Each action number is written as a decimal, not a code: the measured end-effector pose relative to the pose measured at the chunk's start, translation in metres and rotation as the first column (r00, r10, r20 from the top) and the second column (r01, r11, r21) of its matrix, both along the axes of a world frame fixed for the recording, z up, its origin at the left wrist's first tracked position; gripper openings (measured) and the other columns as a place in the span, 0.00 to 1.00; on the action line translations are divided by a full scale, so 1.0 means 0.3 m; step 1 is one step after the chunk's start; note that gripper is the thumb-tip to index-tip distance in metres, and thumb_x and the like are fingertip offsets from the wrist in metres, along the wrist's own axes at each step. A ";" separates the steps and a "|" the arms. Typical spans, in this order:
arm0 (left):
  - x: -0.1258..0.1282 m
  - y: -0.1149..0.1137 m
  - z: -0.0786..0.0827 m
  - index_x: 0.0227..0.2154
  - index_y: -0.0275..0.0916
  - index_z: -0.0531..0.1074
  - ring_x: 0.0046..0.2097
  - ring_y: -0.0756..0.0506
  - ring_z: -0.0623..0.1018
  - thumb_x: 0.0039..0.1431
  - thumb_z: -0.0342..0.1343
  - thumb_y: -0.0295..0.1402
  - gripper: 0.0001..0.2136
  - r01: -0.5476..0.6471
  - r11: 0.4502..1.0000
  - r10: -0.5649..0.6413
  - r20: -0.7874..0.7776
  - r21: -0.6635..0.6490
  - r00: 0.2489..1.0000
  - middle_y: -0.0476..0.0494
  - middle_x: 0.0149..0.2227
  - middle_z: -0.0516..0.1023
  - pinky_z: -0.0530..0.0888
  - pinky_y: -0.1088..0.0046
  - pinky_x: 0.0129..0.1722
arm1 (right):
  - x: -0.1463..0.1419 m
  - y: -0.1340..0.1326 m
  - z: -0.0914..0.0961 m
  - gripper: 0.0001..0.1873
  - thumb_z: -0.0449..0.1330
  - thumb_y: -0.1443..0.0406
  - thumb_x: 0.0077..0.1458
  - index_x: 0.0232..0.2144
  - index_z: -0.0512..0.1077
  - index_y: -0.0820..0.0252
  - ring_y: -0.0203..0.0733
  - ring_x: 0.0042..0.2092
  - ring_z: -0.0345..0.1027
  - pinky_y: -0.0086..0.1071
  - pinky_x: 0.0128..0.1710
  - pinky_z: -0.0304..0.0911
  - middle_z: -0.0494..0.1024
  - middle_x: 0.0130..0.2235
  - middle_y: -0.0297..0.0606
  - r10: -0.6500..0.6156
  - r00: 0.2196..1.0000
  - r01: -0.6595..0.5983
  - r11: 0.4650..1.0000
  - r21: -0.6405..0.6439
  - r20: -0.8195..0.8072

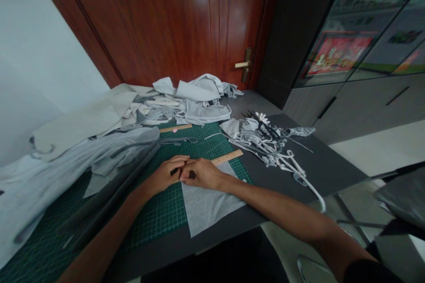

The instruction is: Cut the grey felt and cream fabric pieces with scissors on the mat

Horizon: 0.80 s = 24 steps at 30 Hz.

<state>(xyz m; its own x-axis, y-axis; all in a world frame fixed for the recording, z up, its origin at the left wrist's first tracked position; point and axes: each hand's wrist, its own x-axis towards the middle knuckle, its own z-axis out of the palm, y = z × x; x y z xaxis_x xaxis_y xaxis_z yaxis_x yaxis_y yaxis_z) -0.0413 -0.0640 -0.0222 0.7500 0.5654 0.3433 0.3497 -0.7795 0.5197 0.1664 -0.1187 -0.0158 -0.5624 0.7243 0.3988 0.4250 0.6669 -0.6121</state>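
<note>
Left hand (165,175) and right hand (202,174) pinch one small dark object (174,171) over a green cutting mat (159,216); two wooden rulers (227,157) nearby.

Our left hand (165,175) and right hand (201,174) meet at the fingertips above the green cutting mat (156,216), fingers curled inward. Our left forearm (102,239) angles up from the mat's near edge, and our right forearm (279,212) extends from beyond its right side.
</note>
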 end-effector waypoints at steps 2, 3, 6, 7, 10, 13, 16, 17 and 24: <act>0.003 -0.007 0.013 0.36 0.39 0.79 0.56 0.41 0.77 0.64 0.52 0.32 0.10 0.002 1.000 -0.002 -0.025 -0.007 1.000 0.38 0.48 0.81 0.74 0.62 0.56 | 0.004 0.003 0.001 0.03 0.63 0.69 0.54 0.32 0.77 0.58 0.36 0.39 0.74 0.26 0.38 0.62 0.81 0.38 0.34 0.000 1.000 0.000 1.000 0.013 0.007; 0.004 -0.012 0.020 0.35 0.39 0.79 0.56 0.41 0.76 0.64 0.51 0.32 0.11 0.005 1.000 -0.005 -0.036 -0.011 0.999 0.39 0.47 0.82 0.74 0.63 0.56 | 0.006 0.004 0.003 0.03 0.63 0.69 0.54 0.32 0.77 0.58 0.36 0.38 0.74 0.26 0.38 0.61 0.81 0.38 0.34 -0.001 1.000 0.000 1.000 0.017 0.009; 0.009 -0.022 0.039 0.32 0.39 0.78 0.56 0.42 0.76 0.65 0.50 0.33 0.12 0.008 1.000 -0.009 -0.062 -0.022 0.998 0.39 0.46 0.82 0.73 0.63 0.57 | 0.014 0.004 0.012 0.03 0.64 0.69 0.53 0.32 0.77 0.58 0.36 0.38 0.73 0.26 0.38 0.61 0.81 0.37 0.34 0.001 1.000 -0.001 1.000 0.015 0.010; 0.010 -0.024 0.042 0.31 0.39 0.78 0.56 0.42 0.76 0.65 0.50 0.34 0.12 0.005 1.000 -0.007 -0.070 -0.025 0.998 0.40 0.46 0.82 0.73 0.63 0.57 | 0.017 0.004 0.016 0.04 0.64 0.70 0.53 0.32 0.77 0.58 0.36 0.38 0.74 0.26 0.38 0.61 0.81 0.37 0.34 0.002 1.000 -0.002 1.000 0.009 0.011; 0.009 -0.025 0.045 0.32 0.39 0.79 0.56 0.42 0.76 0.65 0.50 0.34 0.13 -0.007 1.000 0.005 -0.078 -0.028 0.997 0.40 0.47 0.82 0.72 0.63 0.58 | 0.022 0.004 0.026 0.04 0.64 0.70 0.52 0.32 0.78 0.57 0.36 0.38 0.74 0.26 0.37 0.61 0.81 0.37 0.33 -0.001 1.000 0.001 1.000 -0.006 0.014; 0.006 -0.022 0.041 0.32 0.39 0.79 0.56 0.42 0.76 0.65 0.49 0.34 0.13 -0.015 0.999 0.012 -0.086 -0.030 0.996 0.39 0.48 0.81 0.72 0.63 0.58 | 0.025 0.005 0.030 0.05 0.64 0.71 0.52 0.30 0.77 0.56 0.36 0.38 0.74 0.26 0.37 0.61 0.81 0.36 0.32 -0.006 1.000 0.007 1.000 -0.014 0.010; 0.005 -0.022 0.038 0.30 0.40 0.78 0.56 0.42 0.76 0.65 0.50 0.34 0.13 -0.024 0.999 0.022 -0.085 -0.031 0.996 0.40 0.48 0.82 0.72 0.64 0.57 | 0.029 0.005 0.034 0.04 0.64 0.70 0.52 0.31 0.78 0.56 0.35 0.38 0.74 0.26 0.36 0.61 0.81 0.36 0.32 -0.014 1.000 0.014 0.999 -0.033 0.010; 0.005 -0.023 0.038 0.30 0.40 0.78 0.56 0.42 0.76 0.64 0.51 0.34 0.12 -0.027 0.999 0.024 -0.086 -0.032 0.996 0.40 0.47 0.82 0.73 0.64 0.57 | 0.031 0.004 0.036 0.04 0.64 0.70 0.52 0.31 0.78 0.56 0.35 0.37 0.74 0.26 0.36 0.61 0.81 0.36 0.32 -0.018 1.000 0.019 0.999 -0.036 0.017; 0.011 -0.034 0.044 0.26 0.40 0.73 0.57 0.42 0.76 0.63 0.53 0.36 0.11 -0.036 0.999 0.033 -0.081 -0.038 0.996 0.41 0.46 0.81 0.73 0.65 0.56 | 0.044 0.010 0.034 0.05 0.64 0.70 0.51 0.32 0.79 0.56 0.36 0.37 0.74 0.27 0.36 0.61 0.82 0.36 0.33 -0.031 0.999 0.033 0.998 -0.052 0.039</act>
